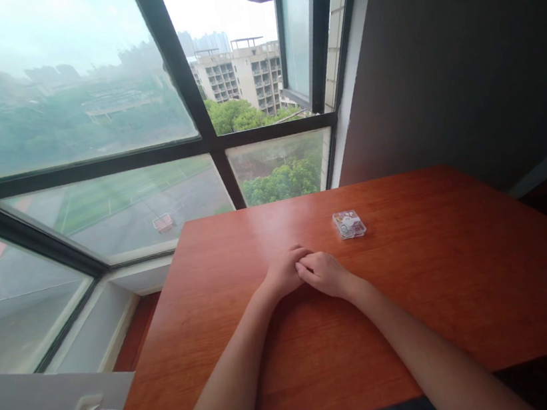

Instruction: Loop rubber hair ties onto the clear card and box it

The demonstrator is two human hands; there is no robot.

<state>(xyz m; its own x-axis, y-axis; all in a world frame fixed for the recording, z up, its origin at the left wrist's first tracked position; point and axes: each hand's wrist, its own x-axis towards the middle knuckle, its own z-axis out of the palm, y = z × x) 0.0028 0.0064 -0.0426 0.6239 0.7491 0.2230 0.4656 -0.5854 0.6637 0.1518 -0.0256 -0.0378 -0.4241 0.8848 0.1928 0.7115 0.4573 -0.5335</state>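
On my feed, pale daylight from the black-framed glass window [212, 142] leaves a hazy sheen across the glossy reddish-brown wooden table [413, 267]; the flat grey wall [446, 61] sits in shadow.

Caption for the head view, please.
Left hand and right hand meet on a reddish-brown table, a clear box beyond them.

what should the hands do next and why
I'd probably lift the right hand off the left hand and reach for the clear box. The two hands are clasped together, touching, while the box sits untouched on the table, a little beyond them and to the right, so the right hand seems better placed.
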